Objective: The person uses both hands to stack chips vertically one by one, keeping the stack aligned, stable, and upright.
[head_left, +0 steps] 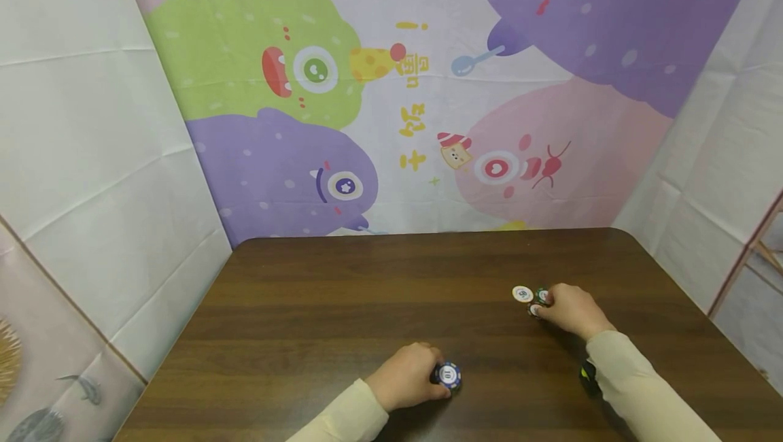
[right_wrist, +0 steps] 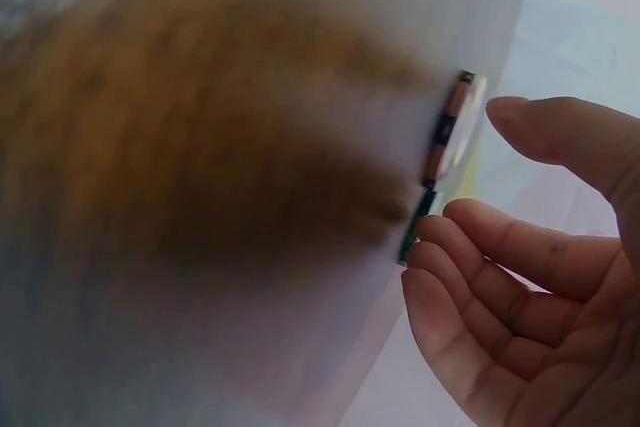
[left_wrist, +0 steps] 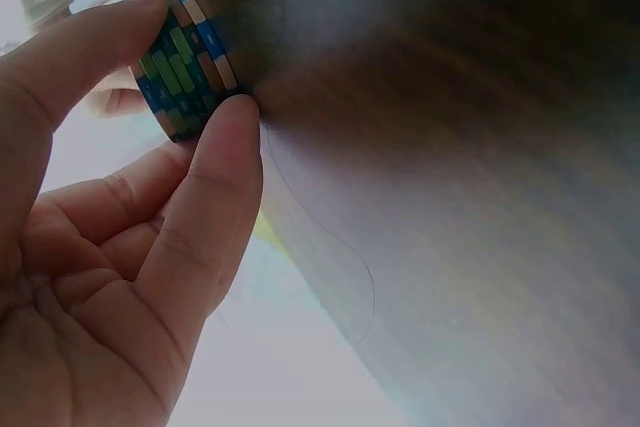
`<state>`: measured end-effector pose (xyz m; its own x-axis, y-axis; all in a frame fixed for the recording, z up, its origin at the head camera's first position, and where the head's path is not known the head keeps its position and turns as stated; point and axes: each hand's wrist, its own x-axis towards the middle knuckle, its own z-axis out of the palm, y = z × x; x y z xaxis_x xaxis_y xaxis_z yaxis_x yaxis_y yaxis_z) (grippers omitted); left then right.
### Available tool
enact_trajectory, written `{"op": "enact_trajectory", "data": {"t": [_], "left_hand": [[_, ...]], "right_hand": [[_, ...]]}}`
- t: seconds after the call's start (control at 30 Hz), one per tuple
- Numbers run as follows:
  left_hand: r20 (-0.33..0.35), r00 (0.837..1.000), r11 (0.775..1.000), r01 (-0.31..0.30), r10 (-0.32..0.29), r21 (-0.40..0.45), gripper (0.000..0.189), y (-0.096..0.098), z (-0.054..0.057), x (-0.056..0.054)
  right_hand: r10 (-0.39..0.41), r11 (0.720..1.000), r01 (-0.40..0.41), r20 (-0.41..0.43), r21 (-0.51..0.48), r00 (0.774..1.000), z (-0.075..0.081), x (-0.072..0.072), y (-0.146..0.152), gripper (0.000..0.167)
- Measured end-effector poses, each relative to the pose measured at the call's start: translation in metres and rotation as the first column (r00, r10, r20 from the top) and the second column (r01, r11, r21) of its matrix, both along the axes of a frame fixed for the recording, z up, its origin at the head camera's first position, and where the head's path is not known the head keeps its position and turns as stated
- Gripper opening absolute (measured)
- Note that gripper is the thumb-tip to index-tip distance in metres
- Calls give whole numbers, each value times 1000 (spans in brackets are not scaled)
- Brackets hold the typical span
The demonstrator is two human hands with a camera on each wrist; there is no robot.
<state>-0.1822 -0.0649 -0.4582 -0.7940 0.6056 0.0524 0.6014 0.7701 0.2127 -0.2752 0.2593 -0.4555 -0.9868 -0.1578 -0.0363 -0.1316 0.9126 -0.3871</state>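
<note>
My left hand (head_left: pixel 406 377) grips a short stack of poker chips (head_left: pixel 449 375) between thumb and fingers, low over the near middle of the table. The top chip is blue and white, marked 10. Green, orange and blue edges show in the held stack (left_wrist: pixel 185 72) in the left wrist view. Farther right, my right hand (head_left: pixel 575 311) touches down among loose chips: a white chip (head_left: pixel 523 294), a green chip (head_left: pixel 541 296) and a dark-edged chip (head_left: pixel 534 310). In the right wrist view its thumb stands apart from its loosely bent fingers, with fingertips right at the green chip (right_wrist: pixel 418 227).
The brown wooden table (head_left: pixel 293 319) has rounded far corners. Behind it hangs a cartoon-printed cloth (head_left: pixel 416 190), and pale cloth panels stand at both sides. A dark strap with a yellow-green mark (head_left: pixel 588 377) is at my right wrist.
</note>
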Motion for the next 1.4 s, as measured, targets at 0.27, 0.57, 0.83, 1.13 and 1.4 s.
{"op": "enact_trajectory", "data": {"t": [0.27,0.57,0.83,1.13,1.4], "left_hand": [[-1,1000,1000,0,0,-4,35,0,0,1],[-2,1000,1000,-1,1,-7,35,0,0,1],[12,1000,1000,-9,9,2,36,-1,0,1],[12,1000,1000,-19,19,1,36,-1,1,1],[37,999,1000,-22,22,2,36,0,2,1]], "right_hand": [[12,999,-11,-10,33,1000,-4,-2,-2,38],[29,998,-29,-1,49,1000,-4,-3,-5,38],[34,998,-34,-7,57,999,-6,-5,-6,38],[32,998,-32,-4,51,999,-10,-9,-5,39],[33,999,-33,10,29,999,-9,-7,-5,36]]}}
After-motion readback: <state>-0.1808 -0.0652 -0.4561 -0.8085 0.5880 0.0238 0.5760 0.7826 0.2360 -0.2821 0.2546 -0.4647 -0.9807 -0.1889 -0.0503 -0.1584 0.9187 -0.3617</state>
